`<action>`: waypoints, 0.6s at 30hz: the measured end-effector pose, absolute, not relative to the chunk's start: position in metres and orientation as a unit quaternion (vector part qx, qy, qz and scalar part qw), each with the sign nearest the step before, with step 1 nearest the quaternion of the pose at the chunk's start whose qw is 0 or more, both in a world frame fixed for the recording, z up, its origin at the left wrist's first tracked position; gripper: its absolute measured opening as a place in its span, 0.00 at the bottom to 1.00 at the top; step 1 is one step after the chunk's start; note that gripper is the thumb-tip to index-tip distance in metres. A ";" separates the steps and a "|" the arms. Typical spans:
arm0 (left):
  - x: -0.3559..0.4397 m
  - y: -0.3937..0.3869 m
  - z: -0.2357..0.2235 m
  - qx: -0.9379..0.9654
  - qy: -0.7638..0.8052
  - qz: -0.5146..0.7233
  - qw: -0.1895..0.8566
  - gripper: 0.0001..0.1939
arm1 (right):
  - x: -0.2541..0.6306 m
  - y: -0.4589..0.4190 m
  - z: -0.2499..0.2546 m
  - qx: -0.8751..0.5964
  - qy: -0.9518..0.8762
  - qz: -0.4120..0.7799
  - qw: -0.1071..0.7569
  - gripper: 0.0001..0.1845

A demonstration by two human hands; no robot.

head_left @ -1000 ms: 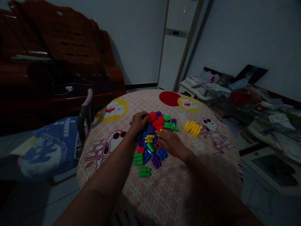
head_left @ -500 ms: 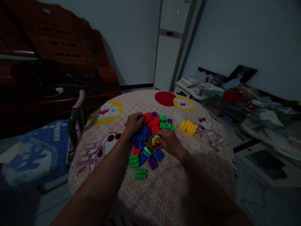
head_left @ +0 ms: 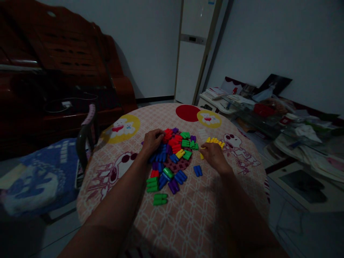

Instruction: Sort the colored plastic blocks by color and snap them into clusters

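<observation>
A pile of colourful plastic toy building blocks lies in the middle of the table. My left hand (head_left: 153, 142) rests at the pile's left side, fingers curled, its fingertips against the red blocks (head_left: 168, 135); whether it grips anything is hidden. Blue blocks (head_left: 161, 154) lie beside that wrist. On the right, my right hand (head_left: 215, 156) is closed on a yellow block (head_left: 202, 156), just in front of a group of yellow blocks (head_left: 216, 141) that it partly covers. Another yellow block (head_left: 180, 154) stays in the pile. Green blocks (head_left: 185, 143) are left of my right hand.
The round table wears a patterned tablecloth (head_left: 188, 218). Loose green blocks (head_left: 160, 199), a purple block (head_left: 173, 186) and a blue block (head_left: 197, 171) lie nearer me. A chair (head_left: 86, 132) stands left; a cluttered glass-topped cabinet (head_left: 242, 111) is at right.
My right hand has moved right from the pile to the yellow group, carrying a yellow block. A blue block now lies apart, right of the pile. My left hand has stayed nearly still.
</observation>
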State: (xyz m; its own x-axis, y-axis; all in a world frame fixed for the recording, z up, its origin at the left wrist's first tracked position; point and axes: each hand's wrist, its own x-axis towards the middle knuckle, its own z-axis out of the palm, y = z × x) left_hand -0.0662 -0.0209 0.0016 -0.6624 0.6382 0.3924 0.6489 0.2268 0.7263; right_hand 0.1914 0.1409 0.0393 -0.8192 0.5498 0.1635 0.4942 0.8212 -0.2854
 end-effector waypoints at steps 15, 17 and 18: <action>-0.066 -0.021 0.004 -0.412 -0.790 -0.455 0.007 0.14 | 0.201 0.143 0.031 -0.177 -0.977 0.099 0.063 0.17; -0.066 -0.021 0.003 -0.412 -0.787 -0.458 0.005 0.14 | 0.198 0.138 0.030 -0.174 -0.980 0.078 0.054 0.17; -0.066 -0.021 0.003 -0.413 -0.786 -0.460 0.005 0.14 | 0.198 0.136 0.030 -0.171 -0.982 0.072 0.047 0.17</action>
